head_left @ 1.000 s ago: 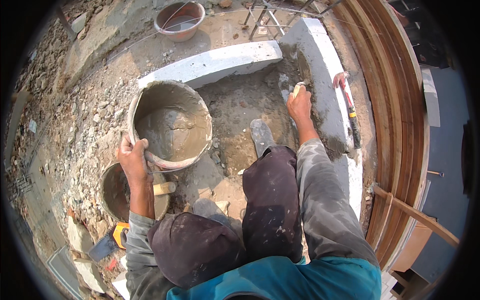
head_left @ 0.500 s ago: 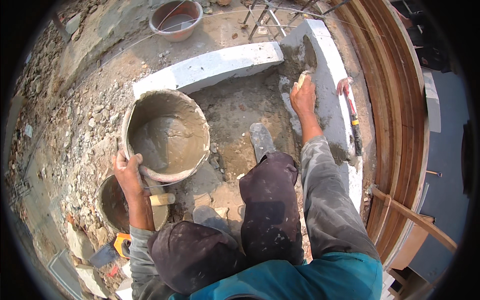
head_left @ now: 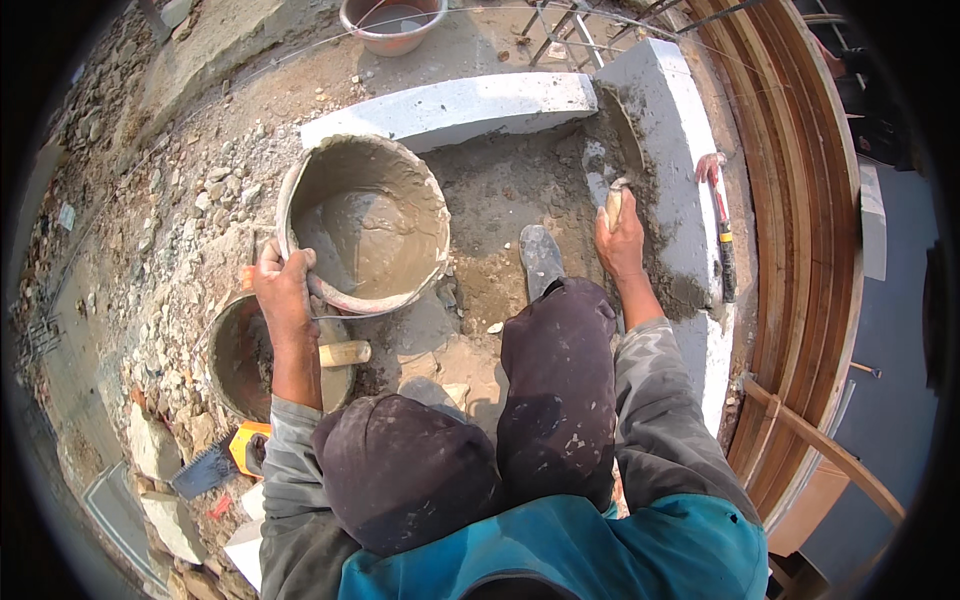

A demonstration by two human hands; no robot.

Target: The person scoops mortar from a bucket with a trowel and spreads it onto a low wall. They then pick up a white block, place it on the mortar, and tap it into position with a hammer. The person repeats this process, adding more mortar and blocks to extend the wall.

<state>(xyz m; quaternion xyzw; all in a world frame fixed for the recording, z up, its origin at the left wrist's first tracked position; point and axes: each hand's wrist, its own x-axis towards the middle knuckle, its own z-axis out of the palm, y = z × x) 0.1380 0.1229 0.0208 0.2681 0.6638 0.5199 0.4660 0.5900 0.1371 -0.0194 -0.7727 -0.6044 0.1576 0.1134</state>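
Note:
My left hand [head_left: 284, 290] is closed on the near left rim of a bucket [head_left: 291, 205] with wet grey mortar [head_left: 375, 240] inside. The bucket tilts, its mouth facing up towards me. My right hand [head_left: 622, 242] is wrapped round the wooden handle of a trowel [head_left: 614, 203]. Its mortar-smeared blade points away from me along the inner side of a white block wall [head_left: 672, 130]. Wet mortar clings to the wall beside my hand. A second white block row [head_left: 450, 108] meets this wall at the far corner.
A red-handled hammer [head_left: 720, 205] lies on the right wall. Behind the left forearm stands another bucket [head_left: 228, 350], near a wooden handle [head_left: 345, 353]. A handsaw [head_left: 248, 447] lies lower left by stones. A basin [head_left: 395, 42] and steel bars [head_left: 560, 35] stand far off; timber boards [head_left: 790, 250] line the right.
My right hand and the trowel have drawn back towards me along the wall. The left hand keeps its hold on the bucket rim. The whole view has shifted slightly.

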